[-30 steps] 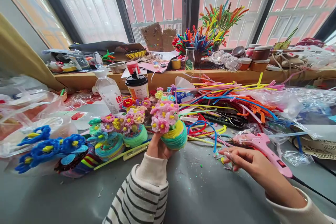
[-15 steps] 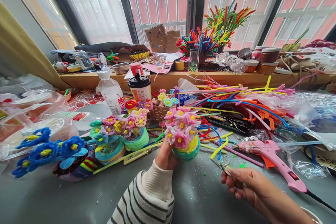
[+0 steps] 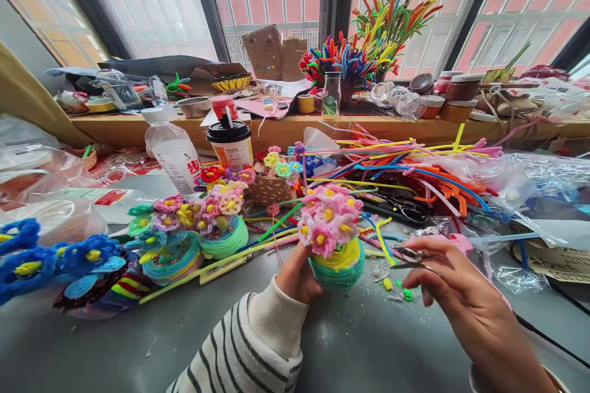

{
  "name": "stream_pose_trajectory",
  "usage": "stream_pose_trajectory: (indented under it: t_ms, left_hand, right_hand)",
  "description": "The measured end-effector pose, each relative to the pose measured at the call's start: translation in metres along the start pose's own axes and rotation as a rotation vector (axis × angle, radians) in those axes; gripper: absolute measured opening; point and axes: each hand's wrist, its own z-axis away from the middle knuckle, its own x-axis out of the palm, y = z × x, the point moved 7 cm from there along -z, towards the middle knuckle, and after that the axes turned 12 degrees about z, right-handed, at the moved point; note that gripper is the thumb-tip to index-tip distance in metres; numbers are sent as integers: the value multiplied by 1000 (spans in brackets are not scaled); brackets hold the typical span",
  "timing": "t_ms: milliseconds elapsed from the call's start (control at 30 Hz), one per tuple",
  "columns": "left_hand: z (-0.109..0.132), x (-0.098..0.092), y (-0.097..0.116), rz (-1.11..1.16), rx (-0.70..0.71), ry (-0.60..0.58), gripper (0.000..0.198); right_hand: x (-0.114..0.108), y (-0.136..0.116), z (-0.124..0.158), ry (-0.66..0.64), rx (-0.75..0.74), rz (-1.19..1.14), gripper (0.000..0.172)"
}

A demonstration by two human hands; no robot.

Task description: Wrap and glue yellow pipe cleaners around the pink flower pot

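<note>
My left hand (image 3: 297,273) is closed round the side of a small pot of pink pipe-cleaner flowers (image 3: 336,267), its body wound in teal and yellow; some fingers are hidden behind it. Small metal scissors (image 3: 408,263) are in my right hand (image 3: 456,295), their blades apart and pointing left. Just beyond the blade tips lies a bent yellow pipe cleaner (image 3: 381,236). Green and yellow clippings (image 3: 405,293) are scattered below the scissors. A pink glue gun (image 3: 461,243) is mostly covered by my right hand.
Other flower pots (image 3: 225,239) and blue pipe-cleaner flowers (image 3: 92,255) stand at left. Behind them are a plastic bottle (image 3: 173,156) and a lidded cup (image 3: 230,147). Loose pipe cleaners (image 3: 415,163) pile up at back right, near clear plastic wrapping (image 3: 548,190).
My right hand has risen with the scissors and now covers most of the glue gun. The pink flower pot has turned slightly in my left hand. The view has shifted a little.
</note>
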Motion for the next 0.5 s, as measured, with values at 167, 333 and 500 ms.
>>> stream_pose_trajectory:
  t_ms: [167,333,500]
  left_hand:
    - [-5,9,-12,22,-64,-127,35]
    - [-2,0,-13,2,-102,-66,39]
    - [0,-4,-11,18,-82,-21,38]
  right_hand:
    - [-11,19,2,101,261,-448,25]
    - [-5,29,1,157,436,-711,15]
    - [0,23,-1,91,399,-723,20]
